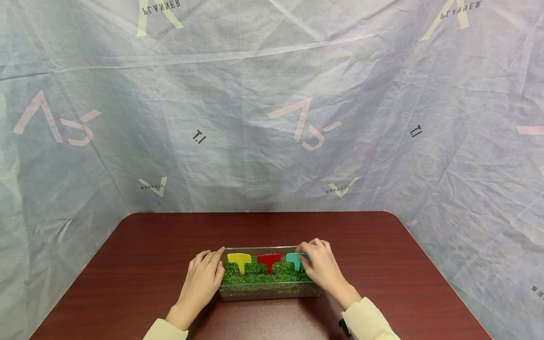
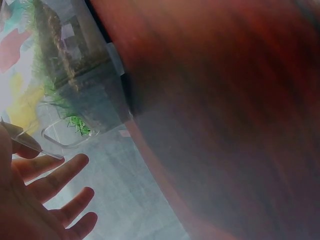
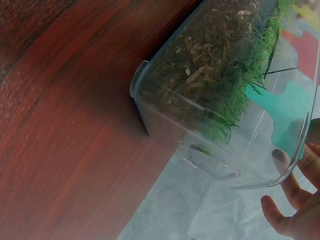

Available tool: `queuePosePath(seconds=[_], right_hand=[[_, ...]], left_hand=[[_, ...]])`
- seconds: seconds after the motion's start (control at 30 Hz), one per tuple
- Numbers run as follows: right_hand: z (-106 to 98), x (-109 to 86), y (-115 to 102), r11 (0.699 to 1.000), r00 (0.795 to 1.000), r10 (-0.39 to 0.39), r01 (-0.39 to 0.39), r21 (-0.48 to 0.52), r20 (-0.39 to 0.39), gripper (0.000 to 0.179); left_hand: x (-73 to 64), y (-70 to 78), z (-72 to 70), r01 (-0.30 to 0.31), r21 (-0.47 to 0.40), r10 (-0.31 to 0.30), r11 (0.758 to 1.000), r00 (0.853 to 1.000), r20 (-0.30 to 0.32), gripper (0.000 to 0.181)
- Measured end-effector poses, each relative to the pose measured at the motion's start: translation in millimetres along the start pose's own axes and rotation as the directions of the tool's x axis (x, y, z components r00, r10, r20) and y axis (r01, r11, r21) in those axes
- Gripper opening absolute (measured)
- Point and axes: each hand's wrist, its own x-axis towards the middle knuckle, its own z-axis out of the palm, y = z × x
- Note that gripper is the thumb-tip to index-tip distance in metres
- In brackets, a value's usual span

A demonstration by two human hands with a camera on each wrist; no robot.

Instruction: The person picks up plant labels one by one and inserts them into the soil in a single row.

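A clear plastic box (image 1: 272, 296) stands on the table, holding brown soil-like bedding (image 3: 200, 50) under green grass (image 1: 255, 277). Three T-shaped plant labels stand upright in the grass: yellow (image 1: 240, 258), red (image 1: 269, 259) and turquoise (image 1: 293, 258). At the box's left end, my left hand (image 1: 203, 278) holds the rim by thumb and forefinger, its other fingers spread in the left wrist view. My right hand (image 1: 323, 267) reaches over the right end and pinches the turquoise label's outer end between thumb and fingers. The thumb partly covers that label in the head view.
The dark red wooden table (image 1: 148, 255) extends around the box. Grey printed cloth (image 1: 238, 94) hangs behind the table and along both sides. A looped handle (image 3: 210, 162) juts from the box's end in the right wrist view.
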Motion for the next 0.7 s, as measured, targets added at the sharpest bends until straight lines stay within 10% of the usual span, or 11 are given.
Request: queuePosePath(seconds=[0.7], right_hand=[[-18,-2.7,9,0.999,0.996,-0.003,0.000,-0.033,-0.084,0.018]], left_hand=[[2.2,-3.6,-5.6,-0.053,0.031,0.055,0.998,0.996,-0.070,0.033]])
